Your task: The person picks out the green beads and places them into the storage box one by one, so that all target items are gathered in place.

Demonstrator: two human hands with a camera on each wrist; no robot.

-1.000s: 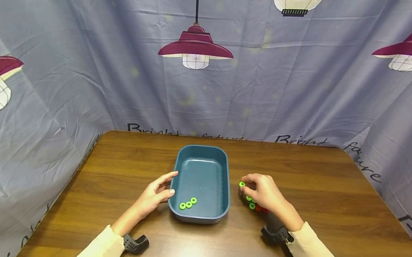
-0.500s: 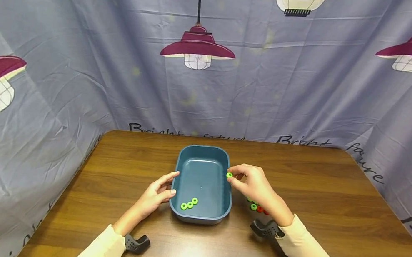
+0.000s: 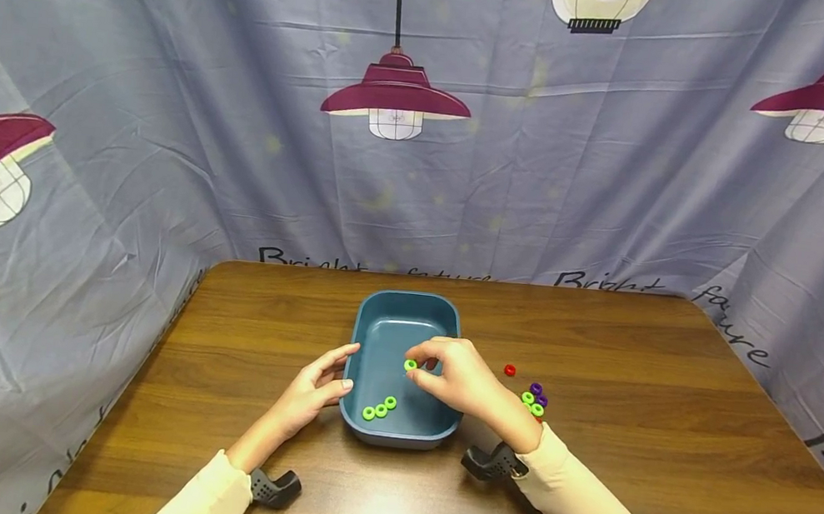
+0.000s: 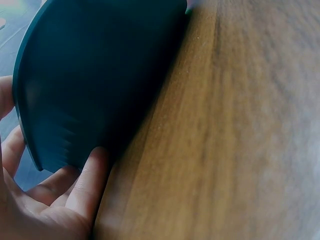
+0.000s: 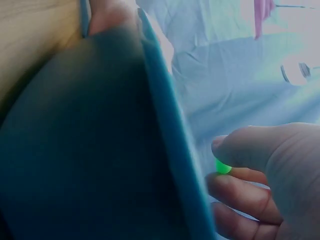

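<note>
In the head view my right hand (image 3: 456, 372) is over the blue plastic bin (image 3: 356, 434), pinching a small green ring (image 3: 411, 365) between thumb and fingers. The right wrist view shows the same green ring (image 5: 223, 167) at the thumb tip, beyond the bin's rim (image 5: 175, 125). My left hand (image 3: 311, 385) holds the bin's left side, thumb and forefinger at the rim. Its other fingers (image 4: 90, 185) lie against the outer wall in the left wrist view. Three green rings (image 3: 381, 411) lie in a slanting row on the bin floor, near the front left.
Right of the bin, a loose group of rings lies on the wooden table (image 3: 619, 363): green rings (image 3: 528, 397), purple rings (image 3: 536, 388) and a separate red ring (image 3: 510, 370). My right forearm partly covers the group. A printed curtain (image 3: 418, 199) hangs behind the table.
My right hand has lifted a green ring from the group at the right and carried it left over the bin. More of the group now shows. The left hand keeps its place.
</note>
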